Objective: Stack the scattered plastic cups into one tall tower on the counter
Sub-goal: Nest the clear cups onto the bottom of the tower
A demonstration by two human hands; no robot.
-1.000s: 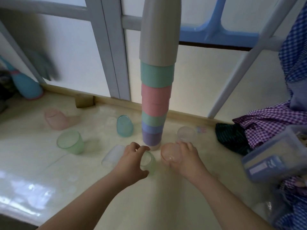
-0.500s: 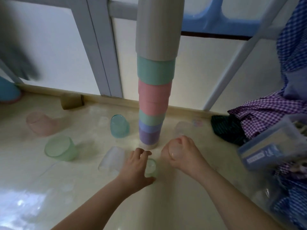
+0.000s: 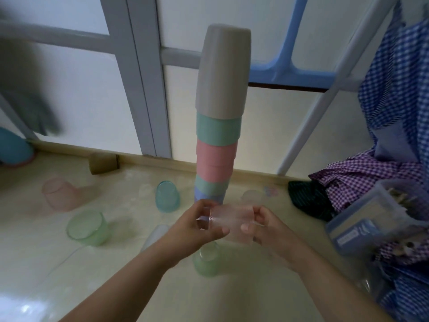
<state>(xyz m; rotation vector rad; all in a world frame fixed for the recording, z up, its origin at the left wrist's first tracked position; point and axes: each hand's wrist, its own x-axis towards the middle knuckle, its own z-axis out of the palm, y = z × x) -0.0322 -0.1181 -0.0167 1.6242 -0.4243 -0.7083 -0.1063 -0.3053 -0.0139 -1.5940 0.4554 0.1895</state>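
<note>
While both hands are holding the translucent pink cup [image 3: 228, 225] sideways just near the tower [image 3: 219, 126], left hand [image 3: 199, 228] is closing on its rim and right hand [image 3: 267, 228] on its base; light, slippery, thin-walled plastic probably wants gentle grips.

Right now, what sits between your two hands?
In the head view, a translucent pink cup lies sideways between the left hand and right hand, both gripping it in front of the tower.
</note>
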